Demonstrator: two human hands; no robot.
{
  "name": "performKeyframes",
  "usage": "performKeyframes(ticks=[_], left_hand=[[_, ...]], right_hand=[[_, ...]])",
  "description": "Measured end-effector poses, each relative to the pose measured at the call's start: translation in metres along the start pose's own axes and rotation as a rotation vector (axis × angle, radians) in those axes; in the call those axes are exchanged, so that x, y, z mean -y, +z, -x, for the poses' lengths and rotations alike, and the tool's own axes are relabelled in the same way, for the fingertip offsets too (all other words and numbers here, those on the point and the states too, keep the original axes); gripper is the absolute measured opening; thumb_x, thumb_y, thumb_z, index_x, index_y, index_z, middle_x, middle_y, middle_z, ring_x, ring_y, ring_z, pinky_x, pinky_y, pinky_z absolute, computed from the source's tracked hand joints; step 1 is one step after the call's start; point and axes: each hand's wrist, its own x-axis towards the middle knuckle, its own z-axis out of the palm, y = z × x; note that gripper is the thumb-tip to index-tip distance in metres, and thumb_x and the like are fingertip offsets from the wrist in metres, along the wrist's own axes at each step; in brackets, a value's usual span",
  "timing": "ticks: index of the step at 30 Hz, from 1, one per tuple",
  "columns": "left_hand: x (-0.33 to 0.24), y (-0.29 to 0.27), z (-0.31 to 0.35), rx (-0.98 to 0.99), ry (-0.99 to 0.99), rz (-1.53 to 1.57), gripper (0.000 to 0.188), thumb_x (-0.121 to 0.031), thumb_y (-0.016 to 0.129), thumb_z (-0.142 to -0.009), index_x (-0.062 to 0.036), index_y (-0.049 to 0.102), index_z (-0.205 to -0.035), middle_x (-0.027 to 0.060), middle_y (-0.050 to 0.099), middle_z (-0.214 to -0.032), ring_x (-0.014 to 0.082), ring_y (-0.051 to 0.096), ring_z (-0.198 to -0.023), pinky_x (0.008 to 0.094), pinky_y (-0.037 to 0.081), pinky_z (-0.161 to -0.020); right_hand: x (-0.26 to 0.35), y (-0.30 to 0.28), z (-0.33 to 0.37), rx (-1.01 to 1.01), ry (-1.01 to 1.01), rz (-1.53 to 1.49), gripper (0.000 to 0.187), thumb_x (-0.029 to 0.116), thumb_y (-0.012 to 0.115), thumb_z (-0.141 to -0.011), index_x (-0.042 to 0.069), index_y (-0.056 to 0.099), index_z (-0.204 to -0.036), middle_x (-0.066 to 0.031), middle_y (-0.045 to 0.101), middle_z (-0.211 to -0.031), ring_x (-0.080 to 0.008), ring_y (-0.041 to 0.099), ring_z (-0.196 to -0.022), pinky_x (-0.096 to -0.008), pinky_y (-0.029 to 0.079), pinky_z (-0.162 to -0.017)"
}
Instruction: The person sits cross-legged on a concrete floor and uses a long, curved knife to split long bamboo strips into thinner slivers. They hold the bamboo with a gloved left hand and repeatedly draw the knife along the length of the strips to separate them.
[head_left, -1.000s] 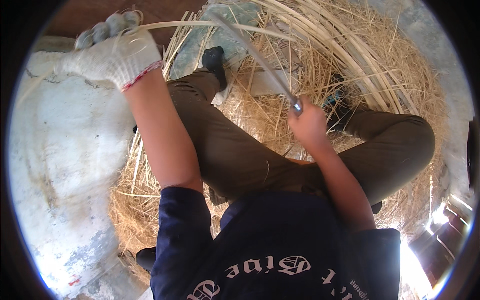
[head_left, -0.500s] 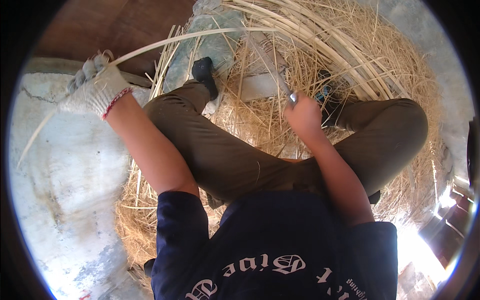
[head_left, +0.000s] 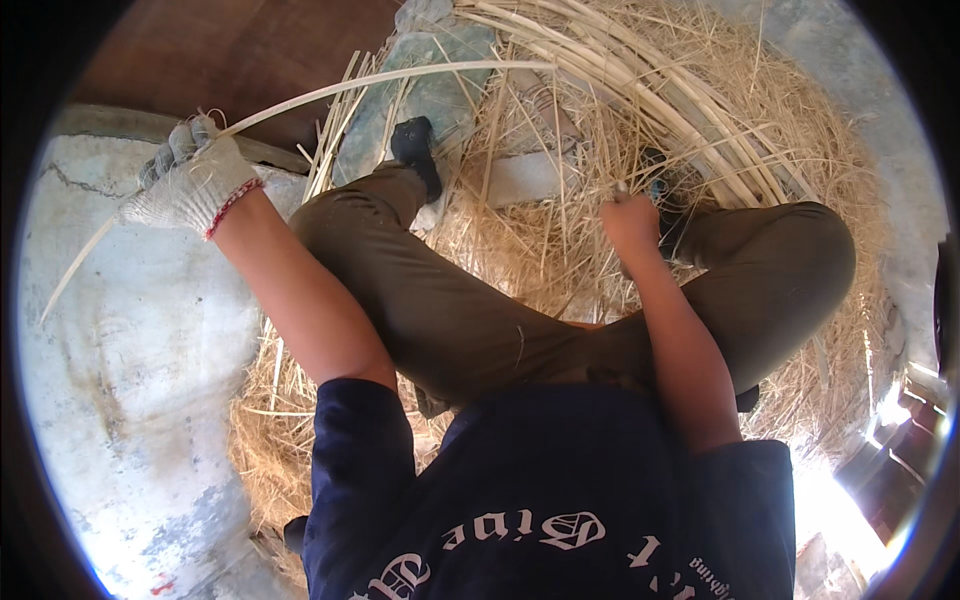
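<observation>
In a knitted white and grey glove with a red-edged cuff, my left hand [head_left: 190,178] is closed around a long pale bamboo strip [head_left: 370,80]. The strip arches from the hand over to the middle, and its tail hangs down past the hand at the left. My bare right hand [head_left: 632,230] is closed in a fist between my legs, above the shavings. A small end of the knife handle [head_left: 621,189] shows at its top; the blade cannot be made out now. The strip's far end lies well beyond the right hand.
Fine bamboo shavings [head_left: 800,130] cover the floor around my legs. A bundle of split bamboo strips [head_left: 680,95] curves across the upper right. A pale flat block [head_left: 530,178] lies between my feet, near a greenish stone [head_left: 375,120]. Brown boarding [head_left: 230,60] stands at the upper left.
My right hand has moved slightly right and nearer to me, and the knife's long blade no longer shows. The left hand and the strip have stayed almost in place.
</observation>
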Motion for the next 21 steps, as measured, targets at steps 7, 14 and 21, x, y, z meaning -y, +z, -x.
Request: performKeyframes(ticks=[7,14,21], left_hand=[[0.036,0.009,0.006,0.006,-0.134,0.056,0.072,-0.088,0.028,-0.091,-0.0208,0.033,-0.067,-0.0026,0.024,-0.053,0.0144,0.023,-0.047,0.0329,0.027,-0.045],[0.057,0.039,0.052,0.153,-0.170,0.017,0.075,-0.088,0.034,-0.090,-0.0226,0.022,-0.056,-0.0055,0.018,-0.048,0.0127,0.018,-0.042,0.0279,0.019,-0.041],[0.143,0.033,0.085,0.117,-0.269,-0.006,0.067,-0.076,0.054,-0.092,-0.0191,0.035,-0.062,-0.0035,0.032,-0.054,0.0146,0.029,-0.045,0.0325,0.026,-0.042]], right_hand=[[0.011,0.011,0.002,-0.029,-0.124,-0.413,0.020,0.018,0.067,-0.080,-0.001,0.064,-0.073,-0.0094,0.060,-0.060,-0.0223,0.055,-0.056,-0.0406,0.044,-0.060],[0.033,0.007,0.044,0.263,-0.001,-0.617,0.018,0.013,0.073,-0.086,0.004,0.059,-0.079,-0.0025,0.051,-0.058,-0.0137,0.044,-0.041,-0.0333,0.037,-0.041],[0.038,0.000,0.055,0.360,0.146,-0.739,0.015,0.010,0.072,-0.085,0.004,0.058,-0.087,-0.0004,0.047,-0.058,-0.0124,0.042,-0.041,-0.0319,0.036,-0.041]])
